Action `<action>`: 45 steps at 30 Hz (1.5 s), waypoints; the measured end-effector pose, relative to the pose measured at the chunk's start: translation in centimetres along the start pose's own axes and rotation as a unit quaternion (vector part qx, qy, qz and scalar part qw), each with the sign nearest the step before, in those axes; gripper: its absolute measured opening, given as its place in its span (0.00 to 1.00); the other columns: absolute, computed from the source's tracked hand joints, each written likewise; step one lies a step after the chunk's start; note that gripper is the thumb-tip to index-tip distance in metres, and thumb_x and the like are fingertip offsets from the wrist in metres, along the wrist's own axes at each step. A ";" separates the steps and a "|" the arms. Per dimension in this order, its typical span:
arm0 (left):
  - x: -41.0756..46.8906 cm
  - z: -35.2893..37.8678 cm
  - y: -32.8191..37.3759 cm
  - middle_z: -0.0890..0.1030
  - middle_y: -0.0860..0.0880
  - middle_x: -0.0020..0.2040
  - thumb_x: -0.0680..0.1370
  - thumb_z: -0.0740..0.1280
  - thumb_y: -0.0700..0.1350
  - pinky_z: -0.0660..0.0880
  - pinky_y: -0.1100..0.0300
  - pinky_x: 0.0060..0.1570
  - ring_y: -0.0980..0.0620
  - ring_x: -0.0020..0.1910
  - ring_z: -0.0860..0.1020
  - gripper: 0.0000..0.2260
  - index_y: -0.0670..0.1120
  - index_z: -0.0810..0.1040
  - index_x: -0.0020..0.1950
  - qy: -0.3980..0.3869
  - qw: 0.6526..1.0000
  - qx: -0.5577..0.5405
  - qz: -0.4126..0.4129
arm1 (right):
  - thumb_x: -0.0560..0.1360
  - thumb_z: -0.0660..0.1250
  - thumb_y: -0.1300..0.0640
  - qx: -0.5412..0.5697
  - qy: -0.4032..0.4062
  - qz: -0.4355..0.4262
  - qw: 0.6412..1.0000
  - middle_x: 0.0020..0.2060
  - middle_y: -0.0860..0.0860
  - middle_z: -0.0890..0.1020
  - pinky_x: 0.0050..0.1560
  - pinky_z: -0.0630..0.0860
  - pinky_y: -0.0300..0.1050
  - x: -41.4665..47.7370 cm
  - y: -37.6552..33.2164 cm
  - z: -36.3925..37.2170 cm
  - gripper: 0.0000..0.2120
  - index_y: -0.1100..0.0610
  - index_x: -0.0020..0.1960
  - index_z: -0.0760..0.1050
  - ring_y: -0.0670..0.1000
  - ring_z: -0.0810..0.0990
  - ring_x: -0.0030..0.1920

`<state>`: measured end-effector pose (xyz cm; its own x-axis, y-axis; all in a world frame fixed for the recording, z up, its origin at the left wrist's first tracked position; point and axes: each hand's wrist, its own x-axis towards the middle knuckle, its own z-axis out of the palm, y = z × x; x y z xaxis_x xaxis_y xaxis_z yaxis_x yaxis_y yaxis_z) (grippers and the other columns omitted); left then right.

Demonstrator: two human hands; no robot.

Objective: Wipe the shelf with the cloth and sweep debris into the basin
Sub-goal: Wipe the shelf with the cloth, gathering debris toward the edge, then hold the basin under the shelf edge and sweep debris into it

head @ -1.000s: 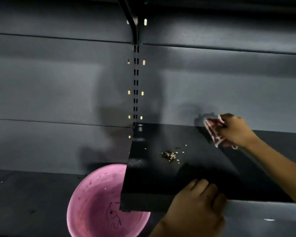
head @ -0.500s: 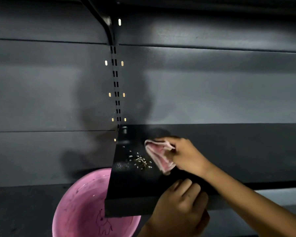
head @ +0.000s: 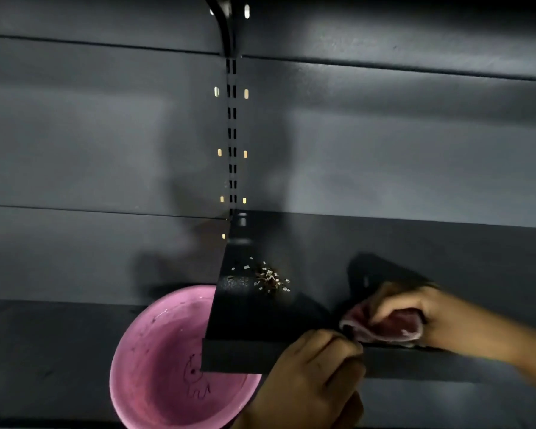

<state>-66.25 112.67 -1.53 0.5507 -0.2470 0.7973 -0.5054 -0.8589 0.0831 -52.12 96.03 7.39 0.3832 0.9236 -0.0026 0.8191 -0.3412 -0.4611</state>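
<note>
A dark shelf (head: 316, 243) juts out from the back wall. A small pile of debris (head: 268, 277) lies near its left end. Below that end stands a pink basin (head: 155, 351), partly under the shelf. My right hand (head: 440, 317) holds a crumpled pink cloth (head: 384, 328) pressed on the shelf near its front edge, well to the right of the debris. My left hand (head: 310, 379) is in front of the shelf, its fingers curled over the front lip, just left of the cloth.
A slotted upright (head: 231, 134) runs down the grey back panel to the shelf's left rear corner. A lower dark shelf (head: 44, 351) carries the basin. A bracket of an upper shelf (head: 223, 13) shows at the top.
The cloth swept left to the debris, pushing the pile closer to the shelf's left end. It has since drawn back right to the front edge. My left hand stays on the lip.
</note>
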 end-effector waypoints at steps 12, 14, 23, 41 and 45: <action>-0.5 -3.3 -2.0 0.80 0.48 0.44 0.76 0.65 0.40 0.75 0.59 0.46 0.48 0.41 0.77 0.04 0.45 0.80 0.44 -0.024 0.999 0.038 -0.020 | 0.64 0.75 0.65 0.096 0.132 -0.107 0.981 0.46 0.47 0.82 0.50 0.75 0.32 6.9 -3.7 0.4 0.14 0.52 0.47 0.82 0.43 0.81 0.48; -1.1 -4.1 -2.4 0.81 0.47 0.45 0.78 0.63 0.40 0.74 0.60 0.51 0.47 0.43 0.78 0.07 0.44 0.80 0.45 -0.018 0.999 0.044 -0.022 | 0.65 0.74 0.66 0.080 0.041 -0.136 0.987 0.49 0.47 0.83 0.53 0.75 0.33 6.1 -3.7 0.9 0.14 0.53 0.48 0.82 0.42 0.81 0.51; -3.1 -5.5 -2.6 0.80 0.49 0.48 0.71 0.67 0.40 0.74 0.59 0.45 0.49 0.46 0.77 0.04 0.45 0.78 0.45 -0.008 0.996 0.026 -0.084 | 0.64 0.69 0.72 -0.002 0.112 -0.150 0.982 0.53 0.52 0.84 0.55 0.73 0.35 11.3 -5.7 6.4 0.20 0.57 0.53 0.82 0.44 0.79 0.52; -25.1 -7.4 -10.2 0.72 0.35 0.62 0.69 0.76 0.42 0.74 0.42 0.54 0.34 0.58 0.73 0.33 0.41 0.64 0.70 -0.002 0.528 -0.024 -0.849 | 0.73 0.66 0.65 0.139 0.267 0.217 0.929 0.32 0.53 0.79 0.18 0.67 0.28 8.8 -3.1 3.4 0.11 0.55 0.53 0.78 0.40 0.73 0.17; -25.3 -6.0 -10.1 0.72 0.37 0.62 0.67 0.74 0.33 0.80 0.39 0.37 0.31 0.53 0.76 0.35 0.46 0.62 0.68 0.107 0.476 -0.188 -0.852 | 0.72 0.67 0.65 0.123 0.244 0.209 0.939 0.36 0.49 0.78 0.26 0.69 0.22 9.1 -3.6 3.7 0.11 0.55 0.53 0.79 0.30 0.74 0.23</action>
<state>-79.03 130.27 -18.97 0.3134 0.7512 -0.5810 0.4499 0.4213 0.7875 -53.17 106.28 5.71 0.8486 0.5074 0.1495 0.4526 -0.5501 -0.7018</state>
